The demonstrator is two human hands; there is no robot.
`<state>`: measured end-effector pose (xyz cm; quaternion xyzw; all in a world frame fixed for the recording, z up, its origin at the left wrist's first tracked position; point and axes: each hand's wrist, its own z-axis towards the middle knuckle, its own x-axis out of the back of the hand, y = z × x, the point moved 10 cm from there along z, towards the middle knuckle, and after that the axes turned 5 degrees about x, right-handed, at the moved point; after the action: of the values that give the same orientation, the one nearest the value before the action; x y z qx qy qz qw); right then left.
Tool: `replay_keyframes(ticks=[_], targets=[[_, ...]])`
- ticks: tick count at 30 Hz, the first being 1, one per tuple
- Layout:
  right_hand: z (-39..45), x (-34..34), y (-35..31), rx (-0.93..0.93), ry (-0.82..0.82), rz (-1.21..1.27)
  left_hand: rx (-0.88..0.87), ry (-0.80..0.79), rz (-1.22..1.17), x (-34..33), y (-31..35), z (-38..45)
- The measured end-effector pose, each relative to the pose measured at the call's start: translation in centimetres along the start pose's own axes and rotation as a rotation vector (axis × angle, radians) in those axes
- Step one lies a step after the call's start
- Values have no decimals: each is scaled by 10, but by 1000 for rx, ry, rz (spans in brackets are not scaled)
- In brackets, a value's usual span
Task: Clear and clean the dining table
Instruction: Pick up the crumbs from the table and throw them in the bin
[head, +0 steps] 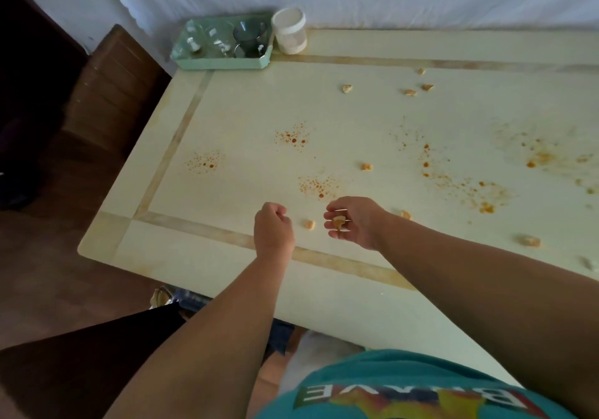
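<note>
Our right hand (353, 222) cups a crumb (338, 222), left hand (272, 227) a closed fist — tip it, crumbs spill.

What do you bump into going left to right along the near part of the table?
Left hand closed in a fist → food crumb on the table → right hand holding a food scrap → another crumb → bigger crumb.

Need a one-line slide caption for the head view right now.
Right hand holds a food scrap, left hand fisted, over the stained dining table strewn with scraps.
</note>
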<state>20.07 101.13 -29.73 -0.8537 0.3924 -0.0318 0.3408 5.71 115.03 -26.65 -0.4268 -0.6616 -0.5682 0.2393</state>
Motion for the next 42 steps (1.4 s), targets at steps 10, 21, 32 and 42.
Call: replay_keyframes(ticks=[10,21,32,42], targets=[[-3,22,16,-39,33,86,-123,-222,156,-41,1,-31],[10,36,14,-76,85,131,-242,-183,386,-65,32,-13],[25,55,-18,-20,189,209,-203,-443,123,-85,71,1],[29,80,-28,30,283,395,-308,-550,-125,-117,142,-16]])
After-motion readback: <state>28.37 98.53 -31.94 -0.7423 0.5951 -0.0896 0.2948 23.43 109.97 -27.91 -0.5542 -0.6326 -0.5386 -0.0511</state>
